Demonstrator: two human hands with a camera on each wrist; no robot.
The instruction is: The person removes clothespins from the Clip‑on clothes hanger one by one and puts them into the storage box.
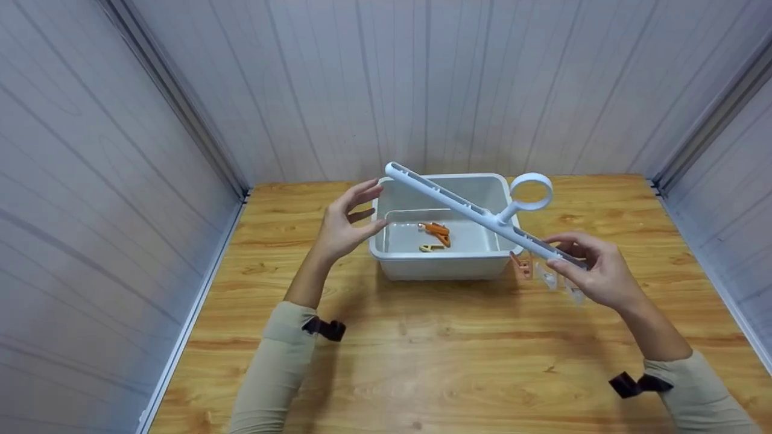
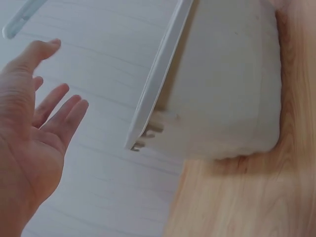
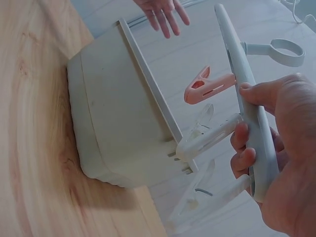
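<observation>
My right hand (image 1: 603, 274) grips one end of a white clip hanger (image 1: 500, 223), a long bar with a ring on a short stem, held slanting above the box. From the gripped half hang an orange-pink clothespin (image 3: 210, 89) and two whitish clothespins (image 3: 210, 138), seen in the right wrist view. My left hand (image 1: 344, 229) is beside the box's left rim, fingers spread, holding nothing. Under the bar stands a light grey plastic box (image 1: 443, 269). Inside it lie an orange clothespin (image 1: 436, 229) and a yellowish clothespin (image 1: 430, 248).
The box stands at the back of a wood-grain table (image 1: 410, 361), close to the rear wall (image 1: 392, 90). Pale panels enclose the left and right sides. Dark straps (image 1: 325, 329) are on both wrists.
</observation>
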